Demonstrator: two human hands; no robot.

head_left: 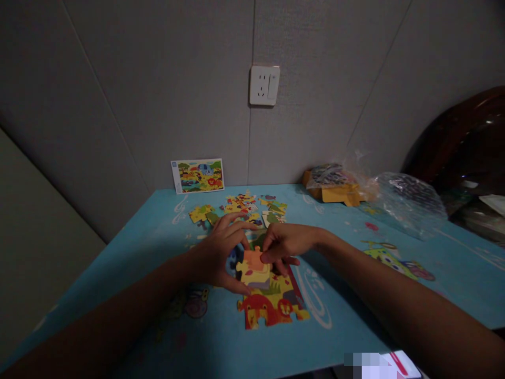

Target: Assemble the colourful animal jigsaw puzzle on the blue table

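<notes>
An orange and yellow jigsaw piece (252,271) lies at the left side of a partly joined puzzle (272,305) showing a lion and greenery. My right hand (282,245) comes in from the right, thumb and forefinger pinched at the upper right corner of this piece. My left hand (226,252) curves around the piece's left side with fingers spread, the thumb near its lower edge and the forefinger near its top. Blue puzzle parts show between my left fingers. Part of the puzzle's upper edge is hidden behind both hands.
Several loose puzzle pieces (240,202) lie farther back. A picture card (200,176) leans on the wall. Clear plastic wrapping (410,202) and a yellow packet (341,195) sit at the back right. A white object (402,364) shows at the front edge.
</notes>
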